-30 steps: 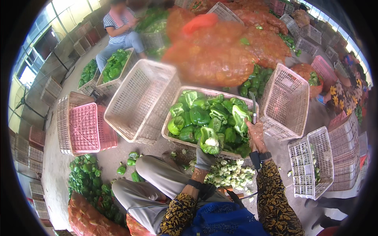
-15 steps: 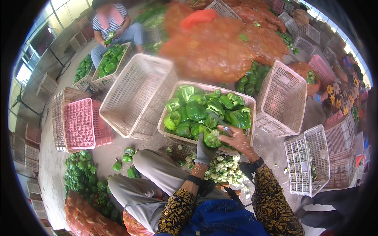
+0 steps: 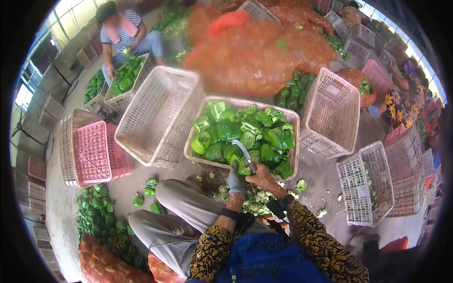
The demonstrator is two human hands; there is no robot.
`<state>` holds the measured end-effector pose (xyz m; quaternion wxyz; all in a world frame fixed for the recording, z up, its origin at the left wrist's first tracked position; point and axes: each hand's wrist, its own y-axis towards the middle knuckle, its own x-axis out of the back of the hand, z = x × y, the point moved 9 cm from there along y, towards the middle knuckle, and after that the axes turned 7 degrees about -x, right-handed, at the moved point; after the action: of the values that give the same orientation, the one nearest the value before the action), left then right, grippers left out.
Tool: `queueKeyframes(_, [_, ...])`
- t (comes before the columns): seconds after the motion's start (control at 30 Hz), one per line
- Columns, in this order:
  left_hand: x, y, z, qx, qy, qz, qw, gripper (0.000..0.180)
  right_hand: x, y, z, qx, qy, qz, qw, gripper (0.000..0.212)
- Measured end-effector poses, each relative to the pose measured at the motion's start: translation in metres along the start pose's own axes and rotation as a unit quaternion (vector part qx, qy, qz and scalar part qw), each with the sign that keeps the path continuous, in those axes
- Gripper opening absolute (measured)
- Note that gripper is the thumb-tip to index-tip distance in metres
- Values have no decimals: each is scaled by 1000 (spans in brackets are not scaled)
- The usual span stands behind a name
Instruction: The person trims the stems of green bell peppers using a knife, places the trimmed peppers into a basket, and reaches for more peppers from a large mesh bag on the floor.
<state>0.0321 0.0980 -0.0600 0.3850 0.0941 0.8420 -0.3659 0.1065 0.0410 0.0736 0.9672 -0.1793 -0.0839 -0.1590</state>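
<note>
My left hand (image 3: 237, 181), in a grey glove, is closed around a green bell pepper (image 3: 241, 166) at the near rim of a crate (image 3: 204, 162). Bare and just right of it, my right hand (image 3: 265, 179) grips the dark handle of a knife (image 3: 244, 151). Its curved pale blade points up and left over the crate, close to the held pepper. Green peppers (image 3: 229, 131) fill this crate, several of them cut open. Below my hands lies a pile of pale pepper cores (image 3: 257, 200), partly hidden by my wrists.
Crates stand left (image 3: 158, 113) and right (image 3: 330, 113) of the full one. A pink crate (image 3: 92, 153) sits farther left. Whole peppers (image 3: 96, 207) lie left of my legs. Filled red mesh sacks (image 3: 245, 66) rise behind. Another person (image 3: 125, 35) handles peppers at far left.
My right hand has drawn down toward me, its spread fingers now closed round the knife handle. The blade has swung clear of the peppers. A cut piece now lies on the floor at right.
</note>
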Motion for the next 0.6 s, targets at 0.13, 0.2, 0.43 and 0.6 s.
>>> queueKeyframes(0.13, [-31, -10, 18, 123, -99, 110, 981, 45, 8, -9, 14, -34, 35, 43, 998, 38])
queueKeyframes(0.2, [-29, -9, 22, 123, -96, 94, 983, 42, 8, -13, 13, -47, 79, 75, 993, 36])
queueKeyframes(0.43, [-45, -22, 14, 107, -62, 95, 988, 36, 16, -19, -12, -103, 226, 53, 967, 39])
queueKeyframes(0.6, [-60, -24, -4, 67, -9, 83, 994, 45, 21, -42, -11, -113, 336, 81, 931, 38])
